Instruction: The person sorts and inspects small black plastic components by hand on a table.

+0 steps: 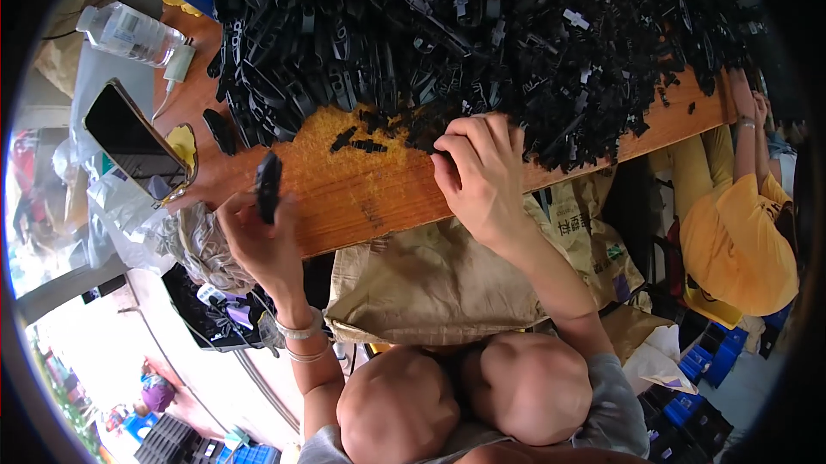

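Note:
A black, elongated plastic piece (268, 188) stands up between the fingers of my left hand (258, 236), which is slightly blurred above the table's near left edge. My right hand (484, 176) rests at the front of a big heap of black plastic parts (379, 42), its fingers curled down. Whatever lies under those fingertips is hidden among small dark bits. Between the hands, a few small black strips (368, 145) lie on the worn orange-brown wooden table (344, 197). Another black piece (219, 131) sits apart at the heap's left side.
A propped-up phone (133, 139), a clear plastic bottle (129, 32) and a white charger with cable (178, 62) occupy the left side. Brown paper sacks (430, 283) hang below the table edge over my knees. At the right sits another person in yellow (738, 244).

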Demonstrator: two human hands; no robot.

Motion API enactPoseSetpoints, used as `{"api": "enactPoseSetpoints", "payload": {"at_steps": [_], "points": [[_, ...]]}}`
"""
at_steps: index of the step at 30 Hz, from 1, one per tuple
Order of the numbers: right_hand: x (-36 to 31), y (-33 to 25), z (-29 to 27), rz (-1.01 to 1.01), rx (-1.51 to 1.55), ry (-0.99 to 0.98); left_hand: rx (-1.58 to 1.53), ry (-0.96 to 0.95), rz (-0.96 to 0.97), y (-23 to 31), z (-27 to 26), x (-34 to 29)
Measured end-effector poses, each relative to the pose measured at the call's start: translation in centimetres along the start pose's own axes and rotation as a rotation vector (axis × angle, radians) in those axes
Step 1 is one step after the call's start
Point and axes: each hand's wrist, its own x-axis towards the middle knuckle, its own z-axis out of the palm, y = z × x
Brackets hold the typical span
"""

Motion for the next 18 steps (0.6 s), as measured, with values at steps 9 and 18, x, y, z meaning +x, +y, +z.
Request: {"api": "enactPoseSetpoints", "payload": {"at_steps": [9,18], "points": [[-0.4,0.1,-1.9,-0.047,0.444,0.207,-0.91,-0.688,-0.39,6.1,0.4,-2.5],[-0.9,-1.1,-3.0,-0.197,0.494,0.048,-0.918,-0.82,-0.44,7.5,0.4,-3.2]]}}
